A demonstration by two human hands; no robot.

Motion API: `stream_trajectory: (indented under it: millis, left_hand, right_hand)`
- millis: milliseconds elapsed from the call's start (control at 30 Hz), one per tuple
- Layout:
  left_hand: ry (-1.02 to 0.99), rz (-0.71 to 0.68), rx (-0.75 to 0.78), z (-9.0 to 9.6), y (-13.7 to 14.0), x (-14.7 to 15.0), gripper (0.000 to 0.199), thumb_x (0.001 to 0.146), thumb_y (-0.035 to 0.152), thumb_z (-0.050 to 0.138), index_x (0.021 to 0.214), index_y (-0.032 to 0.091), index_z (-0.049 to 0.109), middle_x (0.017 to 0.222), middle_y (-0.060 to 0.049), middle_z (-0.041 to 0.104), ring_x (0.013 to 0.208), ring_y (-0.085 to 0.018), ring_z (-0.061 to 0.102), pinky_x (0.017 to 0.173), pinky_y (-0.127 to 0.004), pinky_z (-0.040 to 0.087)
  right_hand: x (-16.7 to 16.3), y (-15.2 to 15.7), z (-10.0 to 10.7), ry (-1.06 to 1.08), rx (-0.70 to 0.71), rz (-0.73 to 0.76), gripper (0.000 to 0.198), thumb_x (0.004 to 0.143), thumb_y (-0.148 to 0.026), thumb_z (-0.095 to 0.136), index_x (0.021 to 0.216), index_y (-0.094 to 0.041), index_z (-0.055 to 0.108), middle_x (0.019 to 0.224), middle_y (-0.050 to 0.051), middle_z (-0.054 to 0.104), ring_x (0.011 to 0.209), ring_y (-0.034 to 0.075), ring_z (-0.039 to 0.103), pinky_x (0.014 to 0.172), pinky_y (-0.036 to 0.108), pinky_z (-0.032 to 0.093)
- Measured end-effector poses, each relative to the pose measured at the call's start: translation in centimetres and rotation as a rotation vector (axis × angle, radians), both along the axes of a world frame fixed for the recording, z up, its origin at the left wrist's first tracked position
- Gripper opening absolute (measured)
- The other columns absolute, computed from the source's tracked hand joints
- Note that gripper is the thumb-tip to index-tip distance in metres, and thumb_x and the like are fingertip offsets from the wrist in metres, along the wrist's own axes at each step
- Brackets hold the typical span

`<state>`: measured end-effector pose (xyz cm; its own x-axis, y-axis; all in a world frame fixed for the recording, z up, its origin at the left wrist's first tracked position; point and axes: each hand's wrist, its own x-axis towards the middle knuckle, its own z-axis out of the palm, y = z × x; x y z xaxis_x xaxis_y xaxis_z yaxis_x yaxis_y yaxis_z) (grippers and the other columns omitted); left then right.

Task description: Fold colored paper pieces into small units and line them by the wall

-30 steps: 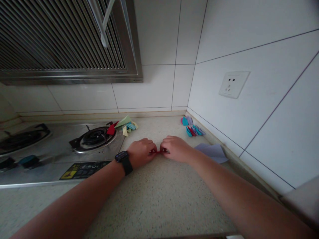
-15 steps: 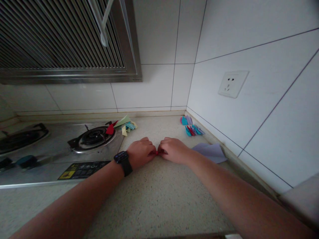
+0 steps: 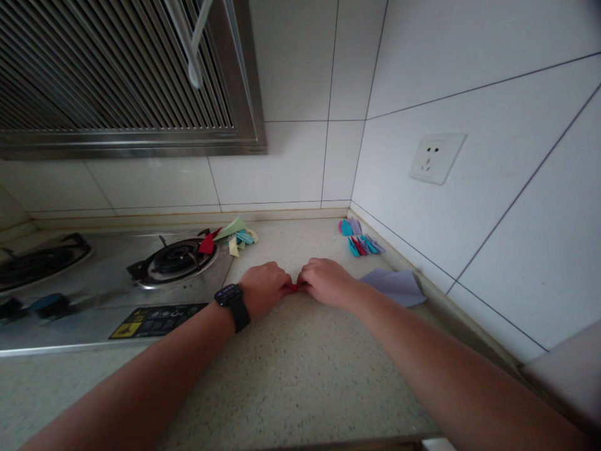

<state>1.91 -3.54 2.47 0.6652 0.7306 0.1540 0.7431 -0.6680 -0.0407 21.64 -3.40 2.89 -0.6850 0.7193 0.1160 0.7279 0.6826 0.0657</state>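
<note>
Over speckled countertop (image 3: 300, 376) | left hand (image 3: 265, 289), right hand (image 3: 327, 282) | pinching red paper (image 3: 295, 288) (shape mostly hidden)

One head-worn camera gives the only view. It looks forward and down from above the near side of the counter (image 3: 300, 363), whose front edge crosses the bottom of the frame. The left hand (image 3: 266, 288) and right hand (image 3: 328, 280) appear near the centre, with the forearms (image 3: 145, 376) running in from the lower corners. The wide field takes in the range hood (image 3: 117, 69), cut off at the upper left, the hob (image 3: 107, 266) at the left, and the wall corner (image 3: 365, 119) just right of centre.
</note>
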Motion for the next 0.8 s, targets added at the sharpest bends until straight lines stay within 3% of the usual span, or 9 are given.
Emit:
stream_trajectory:
  millis: [433, 667, 800]
  left_hand:
    - [-0.080, 0.033, -0.171, -0.1, 1.1, -0.2, 0.025, 0.087, 0.039, 0.051, 0.093, 0.027, 0.072, 0.090, -0.002, 0.072, 0.085, -0.019, 0.064, 0.071, -0.029, 0.043]
    - [-0.093, 0.041, -0.221, 0.2, 1.4, -0.2, 0.025, 0.086, 0.039, 0.052, 0.092, 0.027, 0.072, 0.089, -0.001, 0.073, 0.082, -0.018, 0.064, 0.068, -0.027, 0.042]
    - [-0.074, 0.074, -0.206, 0.2, 1.4, -0.6, 0.026, 0.084, 0.044, 0.054, 0.092, 0.028, 0.072, 0.088, -0.001, 0.072, 0.081, -0.018, 0.064, 0.063, -0.026, 0.040]
  right_hand:
    - [-0.1, 0.5, -0.7, 0.065, -0.038, -0.091, 0.022, 0.087, -0.030, 0.054, 0.097, -0.024, 0.073, 0.090, 0.008, 0.071, 0.091, 0.022, 0.061, 0.078, 0.030, 0.041]
    - [-0.3, 0.8, -0.7, 0.066, -0.074, -0.147, 0.023, 0.086, -0.024, 0.054, 0.098, -0.027, 0.073, 0.092, 0.008, 0.071, 0.091, 0.022, 0.063, 0.074, 0.029, 0.041]
    - [-0.2, 0.5, -0.6, 0.071, -0.093, -0.150, 0.021, 0.086, -0.029, 0.055, 0.099, -0.027, 0.072, 0.093, 0.007, 0.071, 0.090, 0.022, 0.064, 0.072, 0.029, 0.042]
